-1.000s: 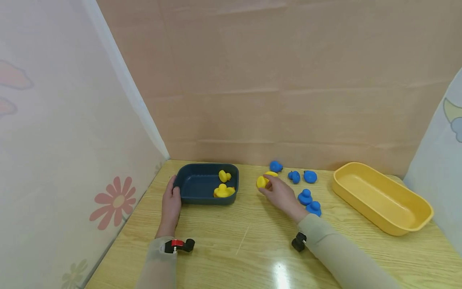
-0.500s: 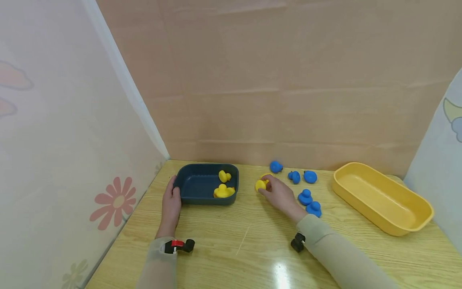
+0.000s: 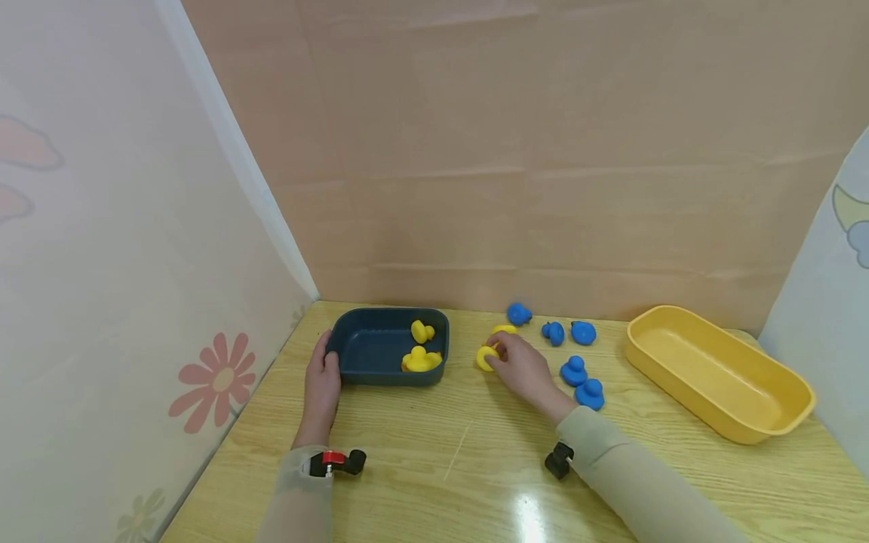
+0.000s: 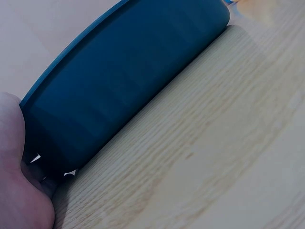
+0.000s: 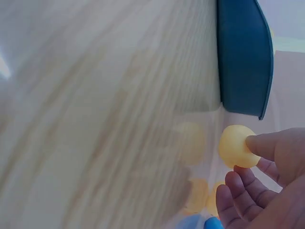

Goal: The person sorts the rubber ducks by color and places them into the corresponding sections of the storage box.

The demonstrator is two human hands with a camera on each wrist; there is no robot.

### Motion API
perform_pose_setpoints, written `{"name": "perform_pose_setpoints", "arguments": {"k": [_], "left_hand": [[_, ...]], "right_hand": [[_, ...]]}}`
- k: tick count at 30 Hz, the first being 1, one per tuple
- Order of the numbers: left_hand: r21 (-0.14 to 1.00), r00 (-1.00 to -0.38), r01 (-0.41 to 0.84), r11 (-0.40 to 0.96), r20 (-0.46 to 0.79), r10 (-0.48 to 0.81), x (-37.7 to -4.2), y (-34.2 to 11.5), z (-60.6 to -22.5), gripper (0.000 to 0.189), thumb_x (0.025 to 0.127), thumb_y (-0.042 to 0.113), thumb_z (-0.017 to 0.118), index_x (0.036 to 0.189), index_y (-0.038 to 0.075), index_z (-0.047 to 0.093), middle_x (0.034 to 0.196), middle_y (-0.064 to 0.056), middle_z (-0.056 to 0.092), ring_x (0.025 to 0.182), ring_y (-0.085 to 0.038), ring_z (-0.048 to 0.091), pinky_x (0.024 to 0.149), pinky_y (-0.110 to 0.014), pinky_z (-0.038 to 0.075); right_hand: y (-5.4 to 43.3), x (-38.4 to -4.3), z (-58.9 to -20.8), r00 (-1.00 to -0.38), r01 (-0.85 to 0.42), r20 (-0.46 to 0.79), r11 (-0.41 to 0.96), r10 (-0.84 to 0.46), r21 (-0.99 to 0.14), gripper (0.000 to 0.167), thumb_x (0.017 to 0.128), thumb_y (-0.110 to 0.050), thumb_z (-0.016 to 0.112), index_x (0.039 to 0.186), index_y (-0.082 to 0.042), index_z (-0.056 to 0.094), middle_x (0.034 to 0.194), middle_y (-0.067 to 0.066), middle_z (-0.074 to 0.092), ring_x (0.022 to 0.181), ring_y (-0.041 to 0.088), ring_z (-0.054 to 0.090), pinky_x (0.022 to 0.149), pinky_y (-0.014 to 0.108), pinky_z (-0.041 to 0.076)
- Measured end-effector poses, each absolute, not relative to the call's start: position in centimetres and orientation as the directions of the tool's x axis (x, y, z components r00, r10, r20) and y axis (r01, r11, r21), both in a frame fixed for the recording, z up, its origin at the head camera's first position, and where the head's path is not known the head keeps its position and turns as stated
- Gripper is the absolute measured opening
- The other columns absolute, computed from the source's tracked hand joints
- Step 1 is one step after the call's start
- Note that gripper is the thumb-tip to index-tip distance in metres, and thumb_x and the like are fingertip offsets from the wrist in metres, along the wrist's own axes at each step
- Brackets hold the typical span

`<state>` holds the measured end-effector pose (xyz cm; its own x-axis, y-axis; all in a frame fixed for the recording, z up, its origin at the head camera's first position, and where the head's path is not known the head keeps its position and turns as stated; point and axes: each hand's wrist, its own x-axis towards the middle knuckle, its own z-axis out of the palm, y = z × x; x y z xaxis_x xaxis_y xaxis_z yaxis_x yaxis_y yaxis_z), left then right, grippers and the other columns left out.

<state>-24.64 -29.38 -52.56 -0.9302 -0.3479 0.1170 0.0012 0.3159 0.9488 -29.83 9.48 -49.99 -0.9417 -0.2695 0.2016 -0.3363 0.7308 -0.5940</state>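
Note:
My right hand pinches a yellow toy duck between thumb and fingers, close over the table. In the right wrist view the thumb presses on the rounded yellow duck, in line with the tray's near corner. Just behind the fingers another yellow duck lies on the table. My left hand grips the left end of a dark blue tray, thumb at its front corner. The left wrist view shows the tray's side wall with the hand at its end. Several yellow ducks lie inside the tray.
To the right of my right hand are scattered several blue ducks. A yellow tray stands at the right, angled. Behind the table rises a brown paper-covered wall; patterned sheets border both sides.
My right hand has drawn the pinched yellow duck slightly left and nearer to me, away from the yellow duck behind it. My left hand and the dark blue tray have stayed still.

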Motion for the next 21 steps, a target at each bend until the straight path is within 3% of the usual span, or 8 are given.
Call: {"name": "perform_pose_setpoints", "arguments": {"k": [11, 21], "left_hand": [[0.949, -0.928, -0.009, 0.315, 0.11, -0.357, -24.9, -29.5, -52.8, 0.06, 0.116, 0.026, 0.034, 0.176, 0.022, 0.032, 0.181, -0.003, 0.027, 0.168, -0.029, 0.019, 0.134, -0.057, 0.019], [0.949, -0.929, -0.008, 0.315, 0.109, -0.354, -25.0, -29.6, -52.8, 0.06, 0.116, 0.026, 0.034, 0.176, 0.022, 0.032, 0.181, -0.003, 0.027, 0.168, -0.03, 0.019, 0.134, -0.057, 0.019]], "right_hand": [[6.6, -28.4, -47.1, -0.899, -0.439, 0.322, 0.603, -0.298, -0.666, 0.025, 0.103, -0.018, 0.081, 0.125, -0.01, 0.074, 0.107, 0.003, 0.07, 0.097, 0.022, 0.068, 0.086, 0.045, 0.061], [4.9, -27.5, -46.2, -0.873, -0.488, 0.361, 0.578, -0.328, -0.654, 0.023, 0.102, -0.015, 0.081, 0.124, -0.009, 0.074, 0.111, 0.004, 0.072, 0.099, 0.023, 0.068, 0.087, 0.042, 0.06]]}}
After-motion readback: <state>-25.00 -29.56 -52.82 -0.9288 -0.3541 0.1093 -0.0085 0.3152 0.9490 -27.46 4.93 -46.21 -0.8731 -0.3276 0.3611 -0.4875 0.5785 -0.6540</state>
